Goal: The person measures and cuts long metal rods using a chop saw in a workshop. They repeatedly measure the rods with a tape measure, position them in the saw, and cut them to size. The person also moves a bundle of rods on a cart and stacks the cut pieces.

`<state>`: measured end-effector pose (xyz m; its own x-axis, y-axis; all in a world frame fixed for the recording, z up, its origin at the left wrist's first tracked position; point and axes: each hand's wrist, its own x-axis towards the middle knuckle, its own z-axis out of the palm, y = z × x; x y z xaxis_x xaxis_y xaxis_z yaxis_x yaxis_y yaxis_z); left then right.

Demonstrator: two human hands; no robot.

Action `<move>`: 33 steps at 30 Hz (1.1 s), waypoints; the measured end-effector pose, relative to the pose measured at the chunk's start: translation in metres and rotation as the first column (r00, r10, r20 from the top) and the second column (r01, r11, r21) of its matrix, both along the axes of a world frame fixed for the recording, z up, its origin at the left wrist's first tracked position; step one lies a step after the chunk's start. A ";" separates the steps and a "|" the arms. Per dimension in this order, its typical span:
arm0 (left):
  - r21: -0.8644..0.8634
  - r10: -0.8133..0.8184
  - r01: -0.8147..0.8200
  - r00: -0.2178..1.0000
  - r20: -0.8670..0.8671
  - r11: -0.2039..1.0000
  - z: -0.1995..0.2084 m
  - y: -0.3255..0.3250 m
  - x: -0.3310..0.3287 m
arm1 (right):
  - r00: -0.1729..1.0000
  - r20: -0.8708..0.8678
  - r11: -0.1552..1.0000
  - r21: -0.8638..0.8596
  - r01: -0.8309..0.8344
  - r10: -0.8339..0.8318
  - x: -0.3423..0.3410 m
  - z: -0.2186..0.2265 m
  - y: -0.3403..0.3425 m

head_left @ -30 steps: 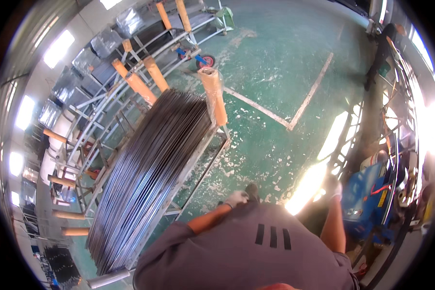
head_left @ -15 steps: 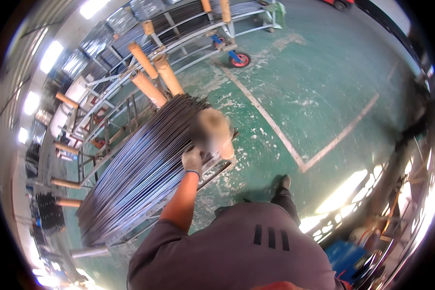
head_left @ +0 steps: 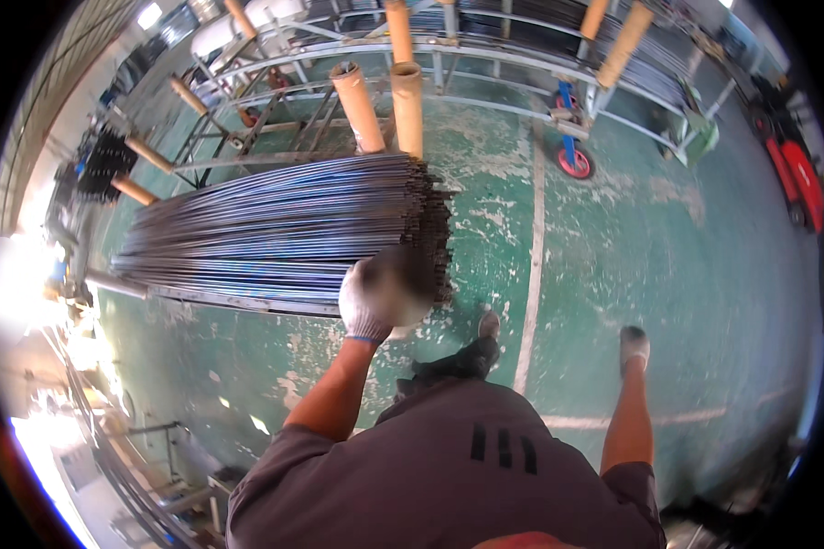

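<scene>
Metal rods (head_left: 279, 229), long axis left to right, near left hand (head_left: 359, 304)

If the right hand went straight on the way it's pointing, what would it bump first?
Probably the green floor: nothing else shows close ahead of the right hand, with a metal rack farther along. How high it hangs is unclear.

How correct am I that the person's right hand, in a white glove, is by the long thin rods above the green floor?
Not quite: the head view shows it is the left hand, in a white glove, by the long thin rods above the green floor. The right hand is apart from them.
</scene>
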<state>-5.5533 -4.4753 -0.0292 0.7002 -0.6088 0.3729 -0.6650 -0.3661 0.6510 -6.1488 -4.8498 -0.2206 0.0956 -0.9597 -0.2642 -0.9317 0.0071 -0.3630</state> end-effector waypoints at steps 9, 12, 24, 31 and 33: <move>0.324 0.429 -0.348 0.875 -0.225 0.879 0.068 -0.040 -0.022 | 0.634 0.415 0.738 -0.158 -0.656 0.652 0.445 0.176 -0.131; 0.408 0.544 -0.463 0.833 -0.104 0.787 0.070 -0.053 -0.030 | 0.404 0.494 0.578 -0.269 -0.771 0.770 0.566 0.182 -0.175; 0.142 0.923 -0.985 0.144 0.357 0.098 0.013 -0.124 -0.053 | 0.014 0.001 0.011 -0.603 -0.798 1.000 0.915 0.245 -0.240; 0.138 0.912 -0.990 0.037 0.408 -0.022 -0.001 -0.119 -0.015 | -0.103 0.085 -0.051 -0.471 -0.881 0.991 0.944 0.219 -0.257; 0.160 0.911 -0.986 0.016 0.411 -0.055 -0.023 -0.105 -0.009 | -0.050 0.097 -0.001 -0.452 -0.892 0.994 0.933 0.218 -0.239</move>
